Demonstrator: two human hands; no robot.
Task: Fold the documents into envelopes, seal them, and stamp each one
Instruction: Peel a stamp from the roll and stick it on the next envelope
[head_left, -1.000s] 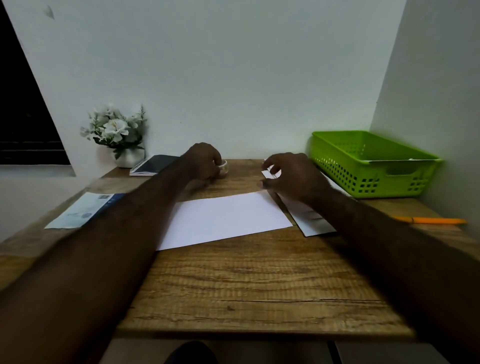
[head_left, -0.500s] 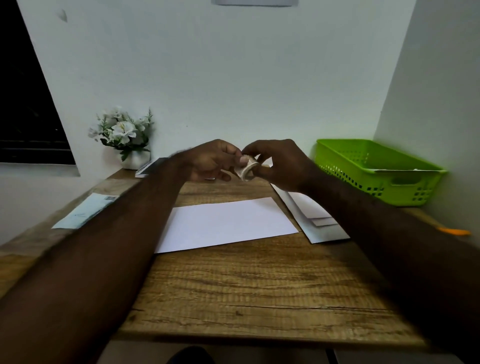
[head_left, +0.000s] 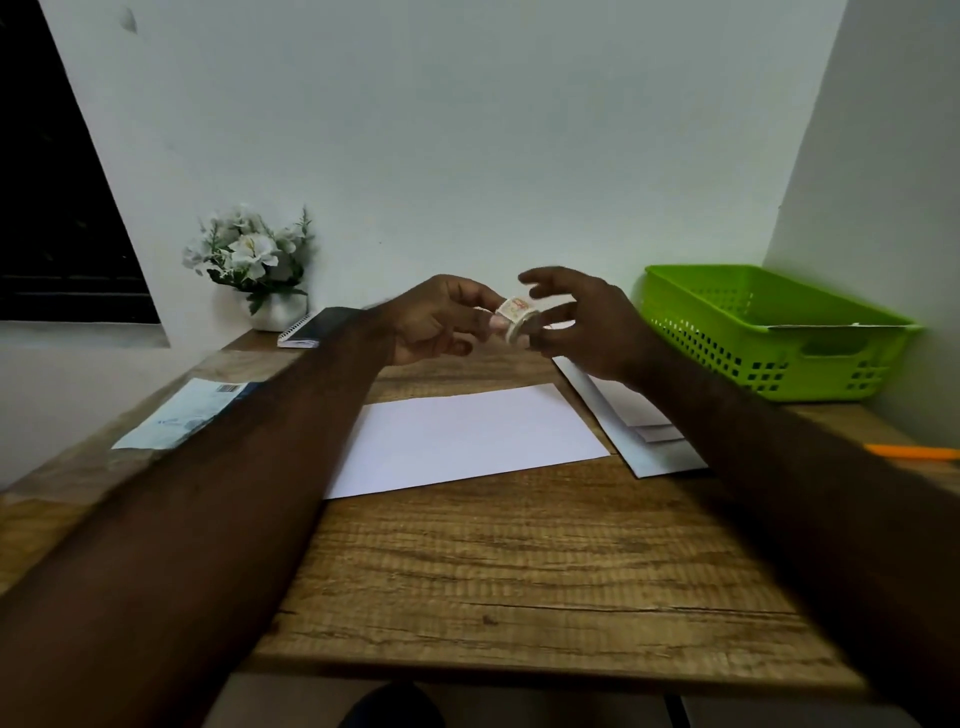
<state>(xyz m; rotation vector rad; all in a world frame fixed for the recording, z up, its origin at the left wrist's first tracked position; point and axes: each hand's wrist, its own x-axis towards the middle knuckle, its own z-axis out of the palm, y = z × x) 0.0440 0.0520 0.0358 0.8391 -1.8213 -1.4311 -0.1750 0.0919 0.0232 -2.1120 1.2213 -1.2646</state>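
Pinching the stamp roll (head_left: 514, 319) between them, left hand (head_left: 436, 325) grasps its left side, right hand (head_left: 592, 327) its right rim, above the far table (head_left: 519, 561).

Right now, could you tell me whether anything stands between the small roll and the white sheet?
Nothing visible does: the left hand and right hand hold the small roll in the air, and the white sheet lies bare.
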